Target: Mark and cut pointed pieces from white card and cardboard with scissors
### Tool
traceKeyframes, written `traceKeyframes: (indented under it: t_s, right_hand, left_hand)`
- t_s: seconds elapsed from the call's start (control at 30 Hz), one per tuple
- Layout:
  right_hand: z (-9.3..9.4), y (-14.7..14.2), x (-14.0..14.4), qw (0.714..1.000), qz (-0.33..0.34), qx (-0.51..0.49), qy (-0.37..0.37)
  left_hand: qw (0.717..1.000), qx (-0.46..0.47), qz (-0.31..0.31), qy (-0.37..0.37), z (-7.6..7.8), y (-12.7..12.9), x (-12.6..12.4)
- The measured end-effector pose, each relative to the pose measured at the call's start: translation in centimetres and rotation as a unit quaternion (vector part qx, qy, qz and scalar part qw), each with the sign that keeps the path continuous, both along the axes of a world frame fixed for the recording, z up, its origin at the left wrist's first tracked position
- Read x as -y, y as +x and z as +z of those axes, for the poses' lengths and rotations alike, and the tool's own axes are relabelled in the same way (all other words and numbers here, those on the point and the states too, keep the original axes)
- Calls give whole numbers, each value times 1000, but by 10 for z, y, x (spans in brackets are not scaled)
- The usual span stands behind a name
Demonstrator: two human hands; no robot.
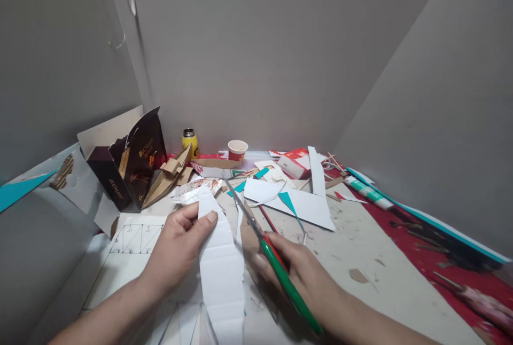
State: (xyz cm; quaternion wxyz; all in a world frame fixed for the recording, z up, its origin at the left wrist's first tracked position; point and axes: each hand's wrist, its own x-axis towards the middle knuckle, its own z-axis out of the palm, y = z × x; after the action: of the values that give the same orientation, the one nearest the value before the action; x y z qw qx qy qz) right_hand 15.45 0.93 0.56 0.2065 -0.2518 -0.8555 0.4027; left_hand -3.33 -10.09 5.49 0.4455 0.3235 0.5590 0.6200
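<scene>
At table centre, the white card strip (220,259) is pinched by the left hand (176,246) while the right hand (308,275) grips the scissors (272,259), blades along its right edge: cutting appears under way. Next, judged: feed the strip steadily. Beyond, the dark box (132,161) stands open and the paper cup (238,149) upright; contents of both hidden.

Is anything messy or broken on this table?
Yes. Paper and card scraps lie scattered behind the hands. The dark box on the left stands torn open. The left hand holds a white card strip with wavy cut edges, and the right hand holds green-handled scissors.
</scene>
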Motion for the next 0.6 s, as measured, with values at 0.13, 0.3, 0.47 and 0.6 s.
traceKeyframes:
  t_s: [0.13,0.3,0.47,0.6]
  right_hand:
    - [5,-2,-23,969,-92,170,152]
    - [5,-3,-47,908,-143,311,243]
    - [3,-3,-59,900,-129,339,243]
    - [7,-1,-56,901,-127,316,270]
  left_hand:
    - [998,-24,-31,-41,2,-17,-3]
    - [993,-48,-53,-92,7,-33,0]
    - [986,-99,-64,-115,10,-39,6]
    - [976,-143,-79,-147,11,-49,15]
